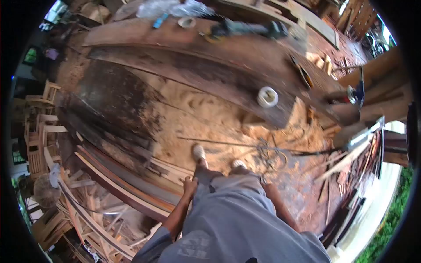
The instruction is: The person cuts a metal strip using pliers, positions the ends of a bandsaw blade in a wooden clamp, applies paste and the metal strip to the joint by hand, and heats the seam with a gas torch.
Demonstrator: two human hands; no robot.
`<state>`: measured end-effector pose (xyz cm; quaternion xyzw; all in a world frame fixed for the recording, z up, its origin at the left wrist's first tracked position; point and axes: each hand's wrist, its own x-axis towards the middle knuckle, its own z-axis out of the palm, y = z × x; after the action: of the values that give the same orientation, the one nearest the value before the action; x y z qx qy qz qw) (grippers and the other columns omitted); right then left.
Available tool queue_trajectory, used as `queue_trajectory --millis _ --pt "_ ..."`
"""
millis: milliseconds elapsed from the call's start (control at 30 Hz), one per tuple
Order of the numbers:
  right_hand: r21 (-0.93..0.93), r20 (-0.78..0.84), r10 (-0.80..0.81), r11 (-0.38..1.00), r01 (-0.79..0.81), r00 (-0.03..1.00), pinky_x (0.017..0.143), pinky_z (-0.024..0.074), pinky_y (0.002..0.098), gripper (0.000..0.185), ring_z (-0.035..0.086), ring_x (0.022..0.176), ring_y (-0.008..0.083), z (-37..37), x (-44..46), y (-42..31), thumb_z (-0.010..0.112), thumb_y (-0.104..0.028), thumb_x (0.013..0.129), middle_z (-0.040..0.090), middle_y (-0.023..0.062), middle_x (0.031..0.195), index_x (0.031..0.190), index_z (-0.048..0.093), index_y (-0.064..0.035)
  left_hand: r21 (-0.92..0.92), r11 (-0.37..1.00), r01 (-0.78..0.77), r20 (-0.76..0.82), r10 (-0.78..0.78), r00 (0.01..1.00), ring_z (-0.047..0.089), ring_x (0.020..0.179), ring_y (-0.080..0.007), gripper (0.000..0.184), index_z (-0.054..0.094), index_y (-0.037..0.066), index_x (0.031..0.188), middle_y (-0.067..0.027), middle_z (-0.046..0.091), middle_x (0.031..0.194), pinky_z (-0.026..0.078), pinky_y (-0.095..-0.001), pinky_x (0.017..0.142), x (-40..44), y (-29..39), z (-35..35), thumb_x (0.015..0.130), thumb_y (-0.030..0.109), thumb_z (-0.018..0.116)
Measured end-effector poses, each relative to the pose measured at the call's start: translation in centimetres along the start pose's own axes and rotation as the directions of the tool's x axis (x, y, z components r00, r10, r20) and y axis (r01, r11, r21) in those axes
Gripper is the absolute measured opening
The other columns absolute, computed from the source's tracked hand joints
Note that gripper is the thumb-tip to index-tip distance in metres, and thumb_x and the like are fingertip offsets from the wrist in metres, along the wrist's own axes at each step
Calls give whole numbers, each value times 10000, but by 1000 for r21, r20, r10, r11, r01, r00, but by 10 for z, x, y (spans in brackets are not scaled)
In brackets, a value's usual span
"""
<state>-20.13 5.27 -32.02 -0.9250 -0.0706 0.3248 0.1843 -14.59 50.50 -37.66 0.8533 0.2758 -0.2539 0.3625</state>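
My left hand [190, 186] hangs beside my left thigh, next to the long boards. It looks loosely open, fingertips a little apart, and I see nothing in it. My right forearm [280, 206] runs down along my right side, but the hand itself is hidden at the hip. Ahead of me a long dark plank [188, 72] lies across the work area, with a white roll of tape [267, 97] on its right part. Farther back, a power tool [252, 29] with a dark and greenish body rests on a wide board [144, 35].
Sawdust [197, 118] covers the ground before my feet. A thin rod [219, 141] and a tangled cable [274, 158] lie there. Long boards [118, 184] are stacked at left, near wooden chairs [44, 98] and a fan [46, 191]. Wood strips [346, 162] lean at right.
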Motion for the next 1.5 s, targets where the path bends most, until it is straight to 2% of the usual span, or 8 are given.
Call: queue_trajectory --millis 100,233,333,433,633,800,967,1500 --pt "127 57 435 890 -439 899 731 560 508 326 702 841 432 -45 35 -83 570 -337 977 712 245 916 1020 720 -50 -170 984 -50 -20 47 999 613 1202 -256 448 583 -43 1283 -209 653 1274 486 -386 998 80 74 -61 958 253 666" --pt "518 -228 234 851 -86 945 837 531 488 306 665 987 446 -160 117 -212 635 -272 945 691 273 1039 1025 680 20 -453 811 -370 -221 300 928 669 1078 -230 362 647 -28 1180 -143 710 1121 528 -360 945 140 186 -167 916 207 727" --pt "286 -692 -3 917 278 722 784 504 497 157 629 895 427 -213 233 -237 650 -146 947 639 218 918 979 643 7 -382 798 -467 -323 358 876 705 978 -243 274 667 -13 1116 -141 726 1070 559 -333 853 159 257 -215 953 206 680" --pt "234 -843 56 934 271 535 763 482 510 206 604 857 437 -278 333 -244 647 -191 951 616 219 906 906 603 5 -445 685 -576 -306 489 817 708 915 -229 260 688 -18 1111 -133 730 1023 567 -303 802 170 328 -240 967 199 681" --pt "21 -912 77 990 -140 403 778 495 517 265 624 871 414 -295 411 -227 648 -298 945 620 200 893 909 586 -43 -138 408 -903 -438 792 425 682 839 -325 141 711 -28 1002 -170 693 916 543 -402 760 245 467 -242 925 85 675" --pt "36 -879 101 989 -146 467 765 509 507 229 634 847 403 -299 413 -226 654 -273 926 623 188 872 903 577 -59 27 286 -958 -379 890 255 659 914 -344 131 720 -15 996 -159 687 936 530 -428 818 336 537 -211 904 64 670" --pt "94 -857 150 986 -137 493 749 516 499 217 642 850 391 -303 411 -228 653 -261 922 623 187 866 908 589 -54 109 253 -961 -357 913 200 673 923 -334 144 730 5 997 -158 696 945 533 -427 834 360 562 -206 882 87 705" --pt "124 -837 168 985 -118 520 750 515 496 213 636 840 371 -305 406 -230 646 -257 926 604 171 884 894 568 -62 320 383 -867 73 902 425 702 934 -391 170 741 -8 908 -236 719 950 555 -467 861 347 601 -218 813 53 614"
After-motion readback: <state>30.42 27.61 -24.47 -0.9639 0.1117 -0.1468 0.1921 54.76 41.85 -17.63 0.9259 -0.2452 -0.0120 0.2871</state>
